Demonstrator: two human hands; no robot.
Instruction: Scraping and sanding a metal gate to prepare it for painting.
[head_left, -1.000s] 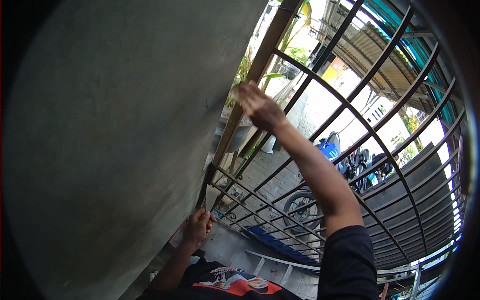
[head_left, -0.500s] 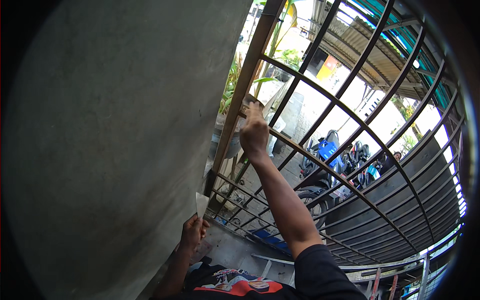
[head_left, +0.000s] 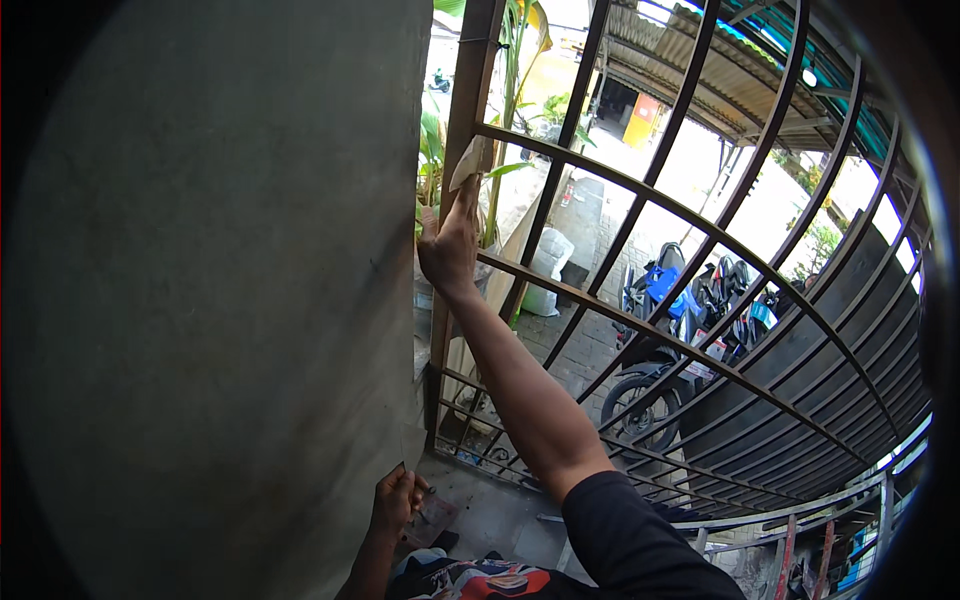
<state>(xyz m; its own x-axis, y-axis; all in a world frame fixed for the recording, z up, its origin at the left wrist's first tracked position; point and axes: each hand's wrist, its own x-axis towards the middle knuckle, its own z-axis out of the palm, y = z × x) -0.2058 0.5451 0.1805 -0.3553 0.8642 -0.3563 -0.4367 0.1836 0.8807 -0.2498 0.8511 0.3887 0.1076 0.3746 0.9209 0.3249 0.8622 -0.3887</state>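
My right hand point(head_left: 452, 248) reaches up to the brown metal frame post point(head_left: 470, 70) of a barred grille. Its fingers lie along a small pale sheet, which looks like sandpaper point(head_left: 466, 165), and press it on the post; the thumb sticks out toward the wall. Low down near the wall, my left hand point(head_left: 397, 497) pinches a thin, pale grey piece of sheet point(head_left: 414, 447) that points upward. That sheet nearly blends with the wall behind it, so I cannot make out its kind.
A smooth grey wall point(head_left: 220, 250) fills the left side. Dark crossbars point(head_left: 600, 300) of the grille spread to the right. Beyond them stand plants point(head_left: 430, 150), a white sack point(head_left: 548, 262) and parked motorcycles point(head_left: 660, 350). Red and grey metal bars point(head_left: 785, 555) lie at lower right.
My right hand has moved higher along the post, and the sheet under its fingers shows more. My left hand sits lower, its sheet seen more faintly. The whole view has shifted a little.
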